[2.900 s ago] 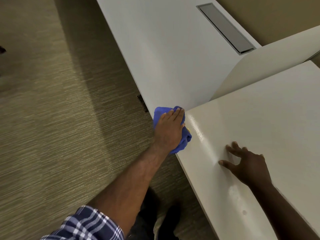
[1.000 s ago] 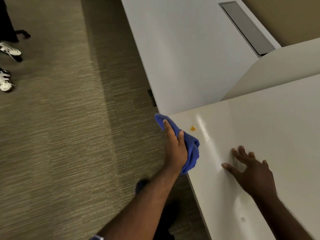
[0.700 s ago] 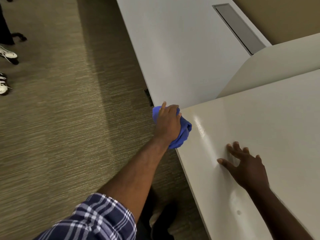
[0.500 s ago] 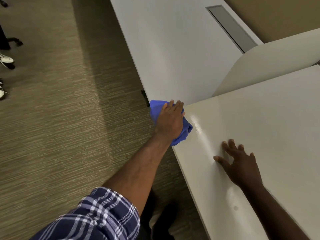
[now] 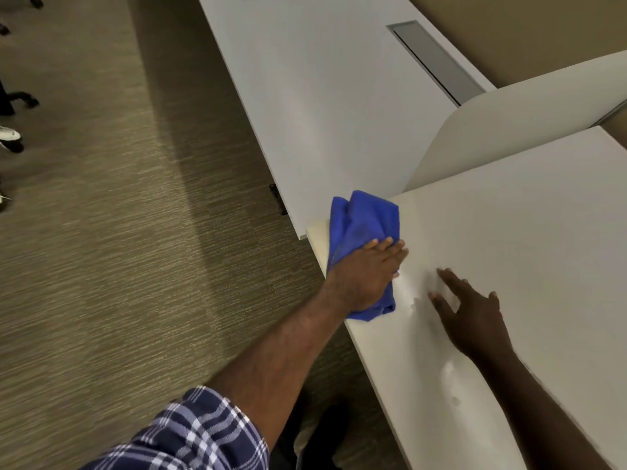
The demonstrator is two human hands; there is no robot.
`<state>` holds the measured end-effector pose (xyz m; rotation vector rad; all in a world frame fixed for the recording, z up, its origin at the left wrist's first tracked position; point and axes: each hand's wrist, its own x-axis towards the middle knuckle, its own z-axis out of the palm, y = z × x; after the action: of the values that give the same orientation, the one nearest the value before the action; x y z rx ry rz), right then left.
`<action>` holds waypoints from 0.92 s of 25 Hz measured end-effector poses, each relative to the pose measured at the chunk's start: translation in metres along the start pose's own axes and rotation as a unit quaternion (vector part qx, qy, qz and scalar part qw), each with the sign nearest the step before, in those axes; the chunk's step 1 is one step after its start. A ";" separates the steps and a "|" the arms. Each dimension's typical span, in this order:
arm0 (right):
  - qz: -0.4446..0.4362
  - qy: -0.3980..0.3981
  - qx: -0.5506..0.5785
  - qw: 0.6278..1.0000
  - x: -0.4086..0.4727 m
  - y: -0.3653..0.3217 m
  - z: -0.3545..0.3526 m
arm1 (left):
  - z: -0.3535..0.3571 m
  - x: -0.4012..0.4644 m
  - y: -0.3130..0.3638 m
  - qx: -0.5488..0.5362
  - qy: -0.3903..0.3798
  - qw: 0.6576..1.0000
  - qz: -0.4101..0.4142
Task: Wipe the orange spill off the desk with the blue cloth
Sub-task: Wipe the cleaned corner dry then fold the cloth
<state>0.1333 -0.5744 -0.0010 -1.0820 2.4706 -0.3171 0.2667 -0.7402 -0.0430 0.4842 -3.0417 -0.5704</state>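
A blue cloth (image 5: pixel 363 225) lies spread over the near left corner of the white desk (image 5: pixel 509 239). My left hand (image 5: pixel 368 276) presses flat on the cloth's near half, fingers pointing right, holding it against the desk edge. My right hand (image 5: pixel 471 313) rests open on the desk surface just to the right of the cloth, fingers spread. No orange spill shows; the spot where it was seen is under the cloth and hand. A faint wet sheen marks the desk near the front edge.
A second white desk (image 5: pixel 322 96) with a grey cable hatch (image 5: pixel 437 62) stands beyond, split off by a curved white divider (image 5: pixel 509 130). Carpet (image 5: pixel 118 249) covers the floor at left. Chair castors and a white shoe (image 5: pixel 8 134) show at the far left edge.
A second ago the cloth was drawn back off the desk edge and a small orange spot showed. My left hand has since pushed the cloth onto the corner, covering that spot. My right hand stayed put.
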 end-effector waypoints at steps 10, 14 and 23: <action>-0.059 0.104 0.179 0.977 0.018 -0.082 0.014 | -0.012 -0.044 0.014 -0.184 0.192 0.961 -0.079; -0.042 0.036 0.003 0.998 0.030 -0.125 0.057 | -0.011 -0.075 -0.026 -0.202 0.228 0.920 -0.248; -0.055 0.036 -0.104 0.992 0.034 -0.077 0.062 | 0.007 -0.084 -0.034 -0.234 0.149 0.918 -0.285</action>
<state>0.1914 -0.6539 -0.0372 -1.3154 2.5573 -0.1344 0.3561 -0.7425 -0.0577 1.2894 -2.3311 -1.0819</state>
